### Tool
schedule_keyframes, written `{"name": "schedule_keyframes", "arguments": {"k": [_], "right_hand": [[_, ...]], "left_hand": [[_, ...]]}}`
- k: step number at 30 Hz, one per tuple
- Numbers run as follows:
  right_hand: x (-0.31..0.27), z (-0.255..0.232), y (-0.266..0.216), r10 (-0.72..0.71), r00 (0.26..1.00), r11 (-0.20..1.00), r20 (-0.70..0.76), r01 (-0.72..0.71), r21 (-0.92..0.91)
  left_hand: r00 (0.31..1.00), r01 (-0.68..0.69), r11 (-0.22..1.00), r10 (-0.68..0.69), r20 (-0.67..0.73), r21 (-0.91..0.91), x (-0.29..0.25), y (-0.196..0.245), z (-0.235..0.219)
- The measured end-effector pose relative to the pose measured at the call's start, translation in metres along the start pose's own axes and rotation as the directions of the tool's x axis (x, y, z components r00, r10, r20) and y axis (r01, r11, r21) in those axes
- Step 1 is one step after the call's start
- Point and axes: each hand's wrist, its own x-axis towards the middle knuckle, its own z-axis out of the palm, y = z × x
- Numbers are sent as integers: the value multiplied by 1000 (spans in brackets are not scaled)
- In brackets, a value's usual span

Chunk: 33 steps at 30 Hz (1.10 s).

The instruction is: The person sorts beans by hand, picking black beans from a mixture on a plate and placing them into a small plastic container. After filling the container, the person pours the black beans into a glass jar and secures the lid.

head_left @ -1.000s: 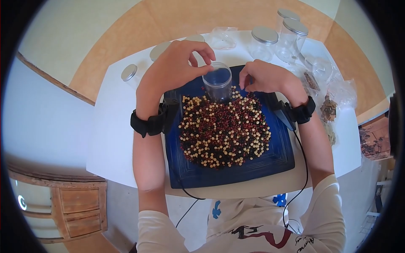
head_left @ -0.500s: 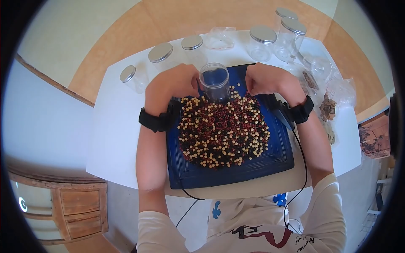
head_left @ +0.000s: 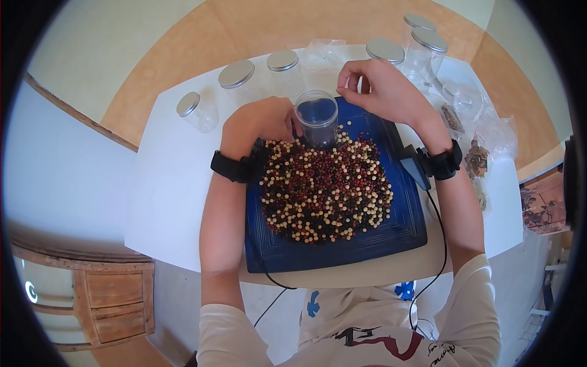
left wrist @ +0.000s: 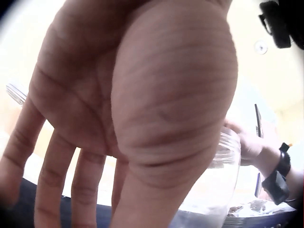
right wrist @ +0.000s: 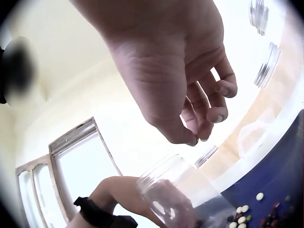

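A clear open jar (head_left: 317, 125) stands upright at the back of the pile of mixed beans (head_left: 324, 189), which lies on a blue tray (head_left: 403, 226). Red, cream, black and a few green beans make up the pile. My left hand (head_left: 263, 119) is low at the jar's left side, fingers pointing down toward the beans; its fingertips are hidden, so I cannot tell what they hold. Raised beside the jar's mouth, my right hand (head_left: 385, 92) pinches a small dark bean (right wrist: 195, 141) between thumb and forefinger. Its other fingers are loosely bent.
Silver-lidded jars (head_left: 237, 74) line the back left of the white table (head_left: 165, 183), and more lidded jars (head_left: 425, 55) stand at the back right. Clear plastic bags (head_left: 495, 134), some with dried contents, lie along the right edge. A black cable (head_left: 441, 238) hangs from my right wrist.
My left hand has come down from the jar's mouth to the beans at its left. My right hand has risen from the beans on the right up to the jar's rim.
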Motion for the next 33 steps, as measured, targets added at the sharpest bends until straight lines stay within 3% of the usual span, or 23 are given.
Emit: {"name": "schedule_keyframes", "arguments": {"k": [8, 10, 12, 16, 18, 19, 21, 23, 25, 27, 33], "right_hand": [[-2, 8, -15, -58, 998, 991, -7, 58, 122], [1, 8, -9, -54, 998, 992, -29, 57, 116], [3, 8, 6, 82, 996, 997, 37, -82, 10], [-3, 11, 17, 122, 991, 986, 45, -117, -116], [-12, 7, 15, 134, 957, 987, 259, -105, -123], [-13, 7, 19, 136, 957, 987, 258, -107, -123], [-12, 9, 29, 109, 870, 991, 482, -60, -116], [-10, 7, 30, 115, 863, 989, 491, -56, -133], [-10, 5, 28, 119, 857, 988, 502, -50, -150], [-10, 3, 26, 152, 817, 982, 556, -60, -182], [-10, 6, 24, 165, 819, 981, 550, -77, -179]], "left_hand": [[1000, -3, 1000, 3, 15, 7, 3, 3, 4], [998, 1, 999, 2, -60, 54, 14, -11, 18], [998, 16, 999, -13, -65, 46, 18, -21, 26], [997, 76, 991, -73, -32, 108, 7, -1, 11], [998, 55, 995, -53, -35, 81, 5, -3, 6], [999, 35, 998, -33, -38, 53, 2, -3, 2], [999, 15, 999, -13, -48, 33, -2, -2, -5], [998, -6, 1000, 7, -58, 13, -5, -6, -9], [983, -121, 992, 113, -142, -48, -8, -9, -13], [976, -131, 988, 115, -183, -77, -15, -7, -19], [904, -190, 978, 140, -405, -86, -35, 5, -32]]}}
